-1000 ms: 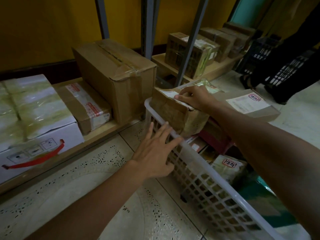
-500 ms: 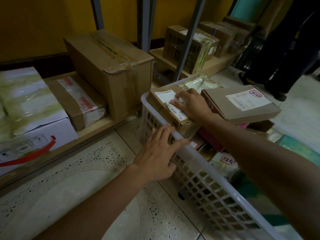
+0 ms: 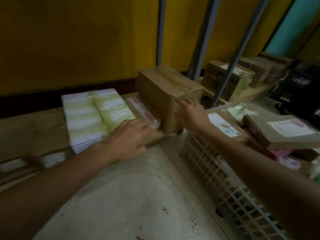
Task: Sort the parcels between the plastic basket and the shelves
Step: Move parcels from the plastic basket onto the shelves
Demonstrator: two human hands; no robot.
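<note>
A white plastic basket [image 3: 206, 158] stands on the floor at the right, holding several parcels, among them a labelled brown box [image 3: 225, 126] and a flat brown box [image 3: 284, 134] on top. A large taped cardboard box [image 3: 166, 89] sits on the low wooden shelf [image 3: 31, 123]. My right hand [image 3: 192, 113] lies with spread fingers against that box's near right corner. My left hand [image 3: 129, 137] rests on the front end of a flat taped parcel [image 3: 140, 108] lying left of the large box. Neither hand clearly grips anything; the frame is blurred.
White-and-green wrapped packages [image 3: 91, 115] lie on the shelf left of the flat parcel. Grey metal uprights [image 3: 199, 49] rise behind. More brown parcels [image 3: 230, 78] sit on a further shelf at the right. A dark crate [image 3: 301, 84] stands far right. Speckled floor [image 3: 129, 196] lies below.
My right hand left the labelled box in the basket and went to the large cardboard box. My left hand left the basket rim and landed on the flat parcel. The view swung left.
</note>
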